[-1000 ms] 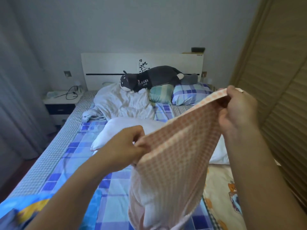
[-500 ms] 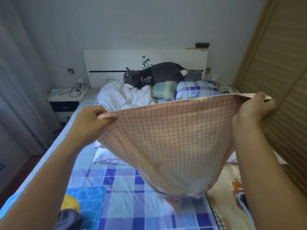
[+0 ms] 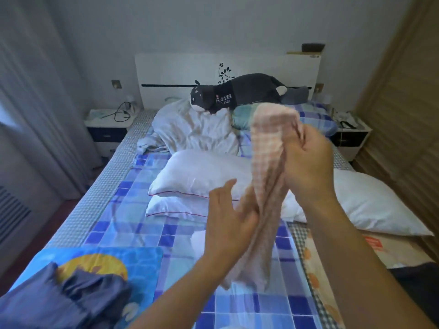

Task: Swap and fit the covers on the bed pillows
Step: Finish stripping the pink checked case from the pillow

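Head view: bedroom, blue-check bed [image 3: 133, 224] w/ two bare pillows [image 3: 194, 176] stacked mid-bed. The cover [image 3: 268, 176] hangs bunched in the air, right hand [image 3: 308, 167] clenched round its top, left hand [image 3: 228, 217] fingers loose against its side. Risk: w/ the opening bunched shut, the left could miss the mouth, so the cover twists or goes on inside out.

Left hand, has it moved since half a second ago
Yes. The left hand has come in from the bed's left side toward the middle, next to the right hand, over the checked sheet.
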